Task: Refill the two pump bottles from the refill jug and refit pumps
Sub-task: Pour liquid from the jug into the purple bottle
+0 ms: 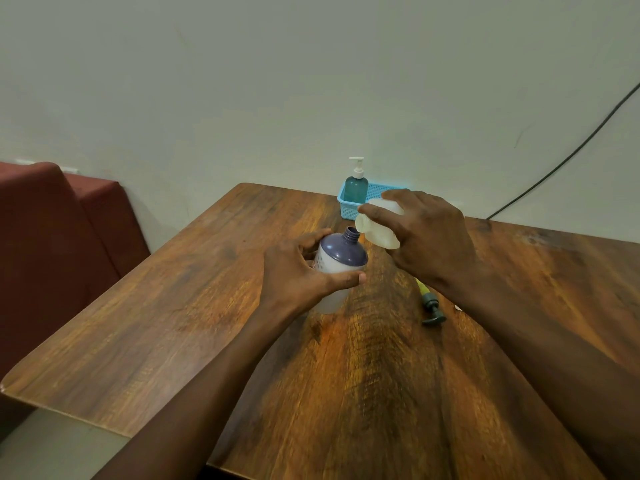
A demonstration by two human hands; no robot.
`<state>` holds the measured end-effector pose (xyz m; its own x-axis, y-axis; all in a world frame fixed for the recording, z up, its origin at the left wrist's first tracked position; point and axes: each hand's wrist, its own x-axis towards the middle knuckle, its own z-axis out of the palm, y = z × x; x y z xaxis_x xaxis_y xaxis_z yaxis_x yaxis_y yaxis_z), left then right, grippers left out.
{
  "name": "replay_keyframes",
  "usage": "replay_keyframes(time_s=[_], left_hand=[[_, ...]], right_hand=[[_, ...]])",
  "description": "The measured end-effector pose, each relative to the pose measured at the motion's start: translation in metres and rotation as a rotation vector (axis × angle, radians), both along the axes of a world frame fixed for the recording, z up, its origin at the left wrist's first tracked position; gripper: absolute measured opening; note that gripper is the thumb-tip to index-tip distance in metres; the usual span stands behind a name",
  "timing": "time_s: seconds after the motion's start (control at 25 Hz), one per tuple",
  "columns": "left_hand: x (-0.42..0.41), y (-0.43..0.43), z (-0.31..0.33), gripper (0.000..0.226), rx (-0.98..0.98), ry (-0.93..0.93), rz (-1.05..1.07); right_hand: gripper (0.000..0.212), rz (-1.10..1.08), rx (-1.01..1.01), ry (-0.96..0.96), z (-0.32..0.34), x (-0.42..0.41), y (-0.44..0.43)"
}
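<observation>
My left hand [298,271] grips a white pump bottle with a purple shoulder [341,258], standing on the table with its neck uncovered. My right hand [426,233] holds a translucent white refill jug [377,226], tilted so its mouth points down-left, just above and right of the purple bottle's neck. A dark pump head [431,306] with a yellowish tube lies on the table under my right forearm. A second, teal bottle with a white pump fitted [356,185] stands in a blue basket [348,207] at the back.
The wooden table [207,306] ends against a pale wall. A dark red seat [52,237] stands to the left beyond the table edge. A black cable [571,150] runs down the wall at the right.
</observation>
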<state>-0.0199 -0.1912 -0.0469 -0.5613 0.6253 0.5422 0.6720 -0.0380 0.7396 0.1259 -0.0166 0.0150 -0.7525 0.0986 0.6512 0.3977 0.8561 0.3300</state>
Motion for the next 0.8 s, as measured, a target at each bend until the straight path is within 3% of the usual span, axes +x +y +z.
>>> replay_keyframes(time_s=[0.8], left_hand=[[0.0012, -0.0018, -0.0015, 0.069, 0.005, 0.027, -0.020]], right_hand=[[0.071, 0.025, 0.039, -0.036, 0.0023, -0.0006, -0.0046]])
